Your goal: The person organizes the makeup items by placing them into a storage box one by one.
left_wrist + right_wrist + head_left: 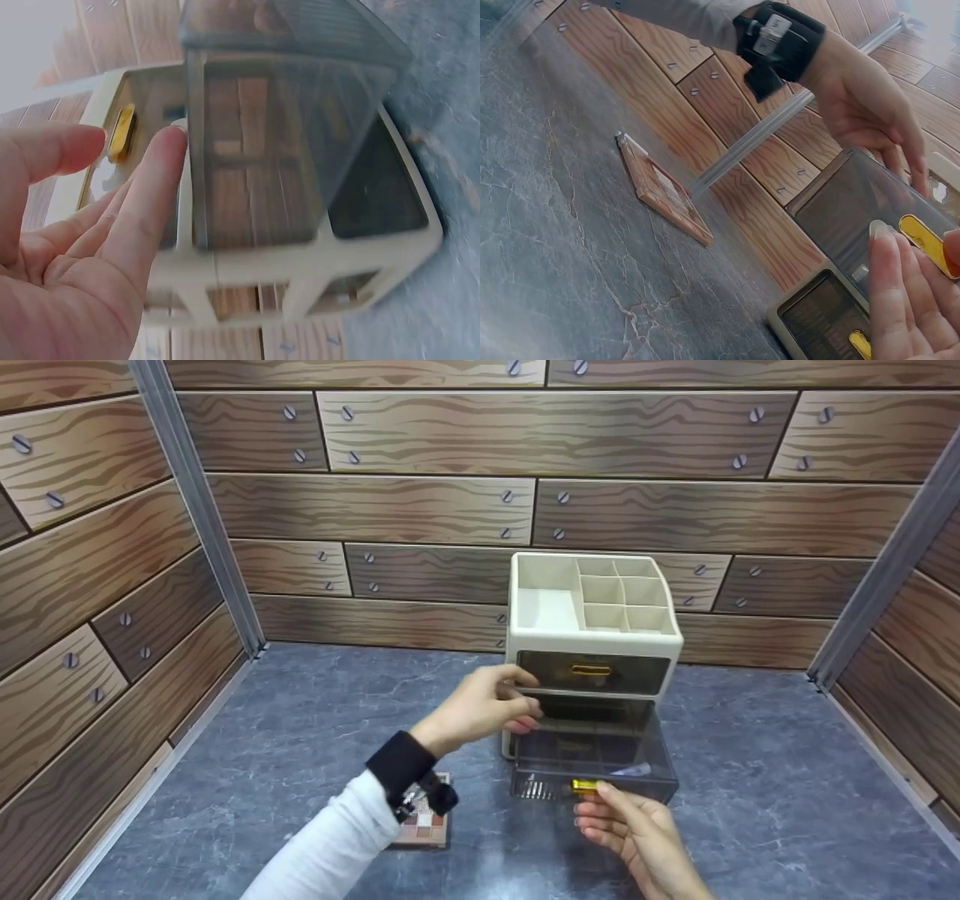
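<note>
A cream desktop organizer (592, 640) has smoky clear drawers with gold handles. Its middle drawer (652, 742) is pulled far out toward the front. My right hand (637, 832) pinches that drawer's gold handle (584, 786) between thumb and fingers. Inside the drawer, toward the right, lies a small pale slender item (631, 770). My left hand (480, 705) hovers at the drawer's back left, just below the closed upper drawer (555, 669). Its fingers are loosely bent and hold nothing; in the left wrist view, the fingertips (169, 142) are close to the pulled-out drawer's side.
A makeup palette (429, 831) lies on the grey marbled table (330, 712), left of the organizer and partly behind my left wrist. Divided compartments (626, 592) top the organizer. Wood-patterned walls (420, 510) stand at the back and both sides.
</note>
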The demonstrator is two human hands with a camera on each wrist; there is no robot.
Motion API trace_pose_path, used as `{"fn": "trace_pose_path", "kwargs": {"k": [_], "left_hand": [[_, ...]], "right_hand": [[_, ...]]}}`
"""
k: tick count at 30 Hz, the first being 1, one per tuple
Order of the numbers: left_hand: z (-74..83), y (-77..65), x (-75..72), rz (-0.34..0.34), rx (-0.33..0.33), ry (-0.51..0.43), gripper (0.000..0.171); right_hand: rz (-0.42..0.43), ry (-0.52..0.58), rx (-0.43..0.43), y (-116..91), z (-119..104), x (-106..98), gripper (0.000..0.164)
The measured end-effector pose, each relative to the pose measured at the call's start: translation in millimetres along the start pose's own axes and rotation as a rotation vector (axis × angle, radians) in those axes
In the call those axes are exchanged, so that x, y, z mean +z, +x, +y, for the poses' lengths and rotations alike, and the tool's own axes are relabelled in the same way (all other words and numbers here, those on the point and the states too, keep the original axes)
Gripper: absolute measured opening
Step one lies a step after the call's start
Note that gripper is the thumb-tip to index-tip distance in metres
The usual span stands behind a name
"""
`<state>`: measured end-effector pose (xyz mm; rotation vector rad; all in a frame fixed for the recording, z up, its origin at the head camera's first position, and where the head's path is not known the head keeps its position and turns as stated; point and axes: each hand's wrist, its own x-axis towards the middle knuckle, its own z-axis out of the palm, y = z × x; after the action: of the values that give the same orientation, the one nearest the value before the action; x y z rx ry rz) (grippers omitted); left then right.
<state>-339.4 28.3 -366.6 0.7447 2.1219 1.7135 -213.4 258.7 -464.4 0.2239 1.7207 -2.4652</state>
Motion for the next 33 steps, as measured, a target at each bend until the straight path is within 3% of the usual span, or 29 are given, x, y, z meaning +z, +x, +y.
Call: {"fn": "trace_pose_path", "kwargs": {"k": [14, 26, 28, 33], "left_hand": [[-34.7, -53.5, -61.8, 0.128, -0.055, 0.157, 0.04], [-68.2, -95.5, -91.7, 0.216, -0.226, 0.288, 0.04], [-75.4, -101.0, -94.0, 0.237, -0.244, 0.349, 0.04], [-92.6, -112.1, -98.7, 0.31, -0.252, 0.61, 0.047]], "right_hand": [[0.012, -0.009, 0.04, 2, -1, -2, 0.029], [0.01, -0.011, 0.032, 3, -1, 0, 0.029], [0.011, -0.007, 0.033, 2, -1, 0, 0.029], [0.011, -0.006, 0.033, 2, -1, -1, 0.029]]}}
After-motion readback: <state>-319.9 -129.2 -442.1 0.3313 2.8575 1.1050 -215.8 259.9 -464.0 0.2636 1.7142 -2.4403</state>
